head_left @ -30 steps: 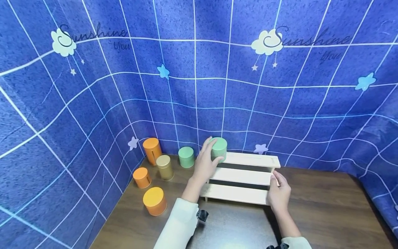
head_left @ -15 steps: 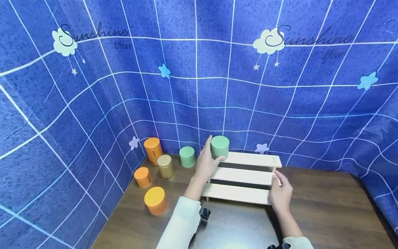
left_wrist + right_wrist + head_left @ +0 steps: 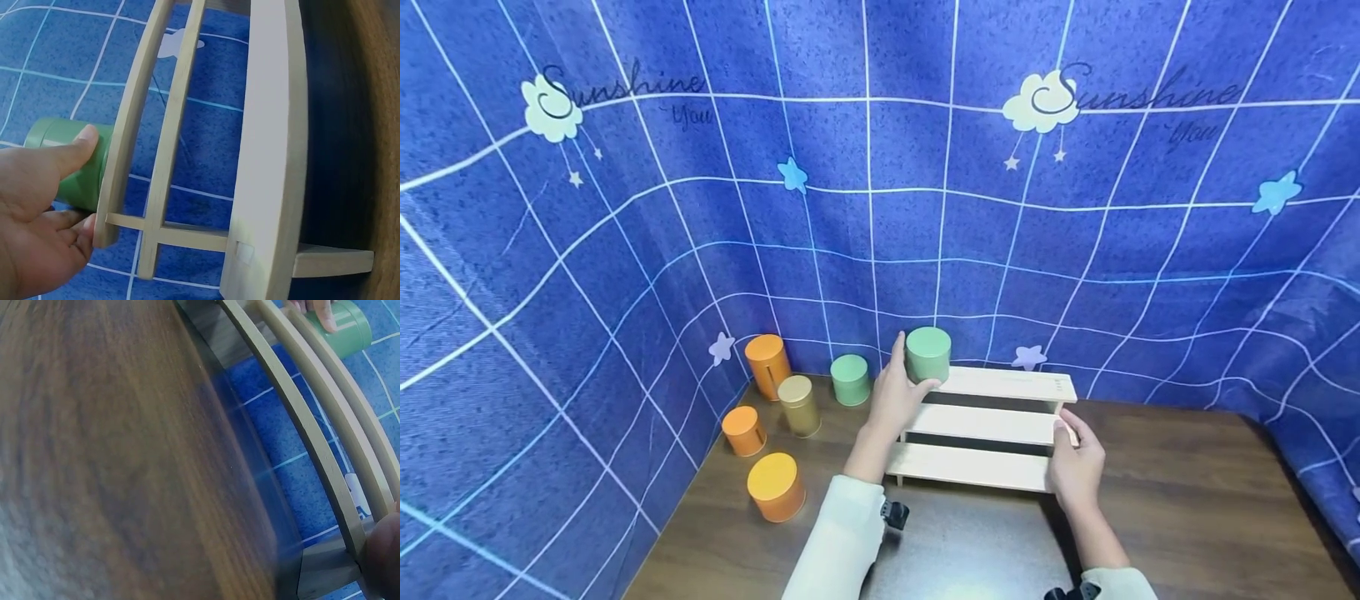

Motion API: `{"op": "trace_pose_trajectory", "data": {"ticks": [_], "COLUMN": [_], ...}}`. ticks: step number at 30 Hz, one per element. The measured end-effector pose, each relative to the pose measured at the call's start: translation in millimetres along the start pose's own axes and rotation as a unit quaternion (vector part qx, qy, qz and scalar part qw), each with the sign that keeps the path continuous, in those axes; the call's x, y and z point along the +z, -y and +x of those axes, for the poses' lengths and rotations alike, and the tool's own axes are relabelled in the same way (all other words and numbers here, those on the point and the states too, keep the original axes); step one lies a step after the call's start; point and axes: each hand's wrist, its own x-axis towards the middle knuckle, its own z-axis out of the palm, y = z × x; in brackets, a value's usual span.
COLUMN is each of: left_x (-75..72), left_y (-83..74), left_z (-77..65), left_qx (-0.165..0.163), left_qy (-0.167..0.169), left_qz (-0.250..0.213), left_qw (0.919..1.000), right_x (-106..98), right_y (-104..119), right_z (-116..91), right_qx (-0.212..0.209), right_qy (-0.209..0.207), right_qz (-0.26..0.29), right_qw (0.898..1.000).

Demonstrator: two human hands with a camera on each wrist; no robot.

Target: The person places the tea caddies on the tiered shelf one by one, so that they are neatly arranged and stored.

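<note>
A green round tin [image 3: 928, 354] stands upright at the left end of the top step of a pale wooden three-step rack [image 3: 985, 423]. My left hand [image 3: 895, 392] holds this tin from the left side, its thumb across the front. In the left wrist view, the thumb lies on the tin [image 3: 69, 169] and the lower fingers [image 3: 81, 234] bend close to the rack's end. My right hand [image 3: 1077, 458] grips the rack's right end, thumb in front. Only a blurred bit of the right hand [image 3: 382, 556] shows in the right wrist view.
Left of the rack stand a second green tin [image 3: 850, 380], a gold tin [image 3: 799, 406], a tall orange tin [image 3: 767, 367], a small orange tin [image 3: 743, 431] and a wide yellow-orange tin [image 3: 776, 487]. A blue patterned cloth [image 3: 880, 217] hangs behind the brown wooden table [image 3: 1195, 492].
One second ago a left finger bent over the front of the green tin; it now stands straight at the tin's left side. The right hand keeps its place on the rack.
</note>
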Motion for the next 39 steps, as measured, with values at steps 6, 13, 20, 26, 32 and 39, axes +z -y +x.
{"op": "trace_pose_trajectory", "data": {"ticks": [6, 13, 20, 26, 32, 39], "left_x": [-0.2, 0.8, 2.6, -1.6, -12.2, -28.2], "left_y": [0.3, 1.1, -1.3, -3.5, -8.0, -20.4], "left_z": [1.3, 2.8, -1.2, -8.7, -28.9, -52.0], "left_qx": [0.004, 0.001, -0.004, 0.002, -0.010, -0.038], "left_qy": [0.000, 0.006, 0.013, 0.028, 0.054, 0.065], "left_qz": [0.000, 0.017, 0.037, 0.020, -0.003, -0.006], "left_qw": [1.0000, 0.9998, 0.9992, 0.9994, 0.9985, 0.9972], "right_x": [1, 0, -1, 0, 0, 0], "right_y": [2, -1, -1, -1, -4, -3], "right_z": [2, 4, 3, 3, 4, 4], "right_qx": [0.003, 0.000, -0.001, -0.002, 0.002, -0.001], "right_qy": [-0.005, -0.002, 0.005, 0.001, -0.007, -0.005], "right_qz": [0.004, -0.006, 0.005, 0.010, 0.009, 0.013], "right_qw": [1.000, 1.000, 1.000, 1.000, 1.000, 1.000]}}
